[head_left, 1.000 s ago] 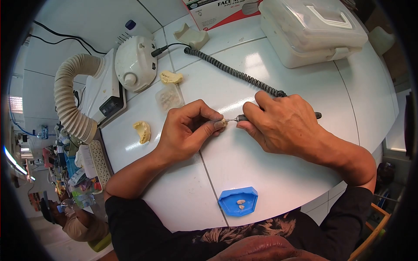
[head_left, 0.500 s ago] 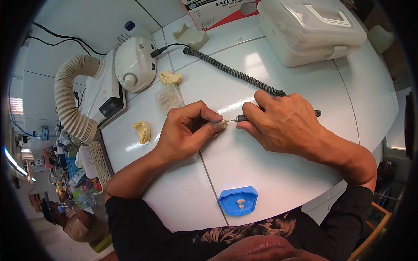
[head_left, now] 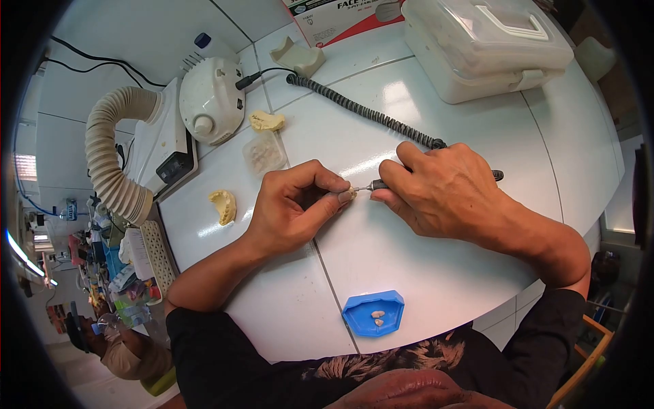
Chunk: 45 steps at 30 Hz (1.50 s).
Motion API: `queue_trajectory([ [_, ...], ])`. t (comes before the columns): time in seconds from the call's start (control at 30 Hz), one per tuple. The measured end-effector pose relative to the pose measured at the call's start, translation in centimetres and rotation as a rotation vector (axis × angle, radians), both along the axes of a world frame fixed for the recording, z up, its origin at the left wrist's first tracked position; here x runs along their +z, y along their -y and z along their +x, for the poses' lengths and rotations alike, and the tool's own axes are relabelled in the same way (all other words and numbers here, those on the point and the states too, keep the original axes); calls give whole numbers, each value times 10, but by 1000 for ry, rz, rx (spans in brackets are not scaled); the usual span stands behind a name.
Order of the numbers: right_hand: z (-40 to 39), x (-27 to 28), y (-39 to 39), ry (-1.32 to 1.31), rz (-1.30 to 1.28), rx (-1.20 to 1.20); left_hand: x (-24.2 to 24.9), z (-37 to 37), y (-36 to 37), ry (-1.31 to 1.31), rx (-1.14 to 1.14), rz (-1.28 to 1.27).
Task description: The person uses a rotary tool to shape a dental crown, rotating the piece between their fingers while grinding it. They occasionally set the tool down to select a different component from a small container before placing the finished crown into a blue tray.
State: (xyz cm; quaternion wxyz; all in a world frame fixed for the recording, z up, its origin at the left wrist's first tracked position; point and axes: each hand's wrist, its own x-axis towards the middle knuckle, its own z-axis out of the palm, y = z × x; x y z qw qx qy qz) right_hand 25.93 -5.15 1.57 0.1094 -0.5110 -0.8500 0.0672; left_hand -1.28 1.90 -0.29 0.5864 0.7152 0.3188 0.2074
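Between the thumb and fingertips of my left hand point(head_left: 289, 204) is a small pale piece point(head_left: 352, 195), mostly covered by the fingers. My right hand point(head_left: 446, 194) is wrapped round a dark rotary handpiece point(head_left: 379, 185), held nearly level. Its thin metal bur point(head_left: 361, 188) points left and meets the pale piece, or nearly so; actual contact is too small to tell. A black coiled cord point(head_left: 368, 112) runs from near the right hand to the white control unit point(head_left: 212, 102). Closer to my body, a blue tray point(head_left: 392, 324) holds small tooth-like pieces point(head_left: 378, 314).
Yellowish dental casts point(head_left: 223, 206) point(head_left: 266, 121) lie left of my hands, near a small clear container point(head_left: 264, 154). A ribbed hose point(head_left: 112, 157) arches at the left. A lidded plastic box point(head_left: 487, 54) and mask carton point(head_left: 347, 20) stand behind. A person point(head_left: 129, 347) sits at lower left.
Almost nothing differs. My left fingertips and the small piece have shifted very slightly to the right, with the bur still at it.
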Motion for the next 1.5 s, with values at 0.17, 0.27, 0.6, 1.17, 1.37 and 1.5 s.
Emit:
queue_trajectory([
  [0.17, -2, 0, 2, 3, 22, -2, -1, 0, 0, 2, 4, 6],
  [0.27, 0, 0, 0, 2, 21, -3, -1, 0, -1, 6, -1, 19],
  [0.6, 0, 1, 0, 18, 9, -7, 0, 1, -2, 32, -8, -33],
  [1.17, 1, -2, 2, 34, 38, 25, 3, -3, -13, -10, -99, -90],
  [1.37, 2, -6, 2, 25, 79, 30, 1, -3, -15, 25, -100, -122],
  [1.5, 2, -4, 1, 28, 58, 38, 1, -4, -13, -8, -98, -78],
])
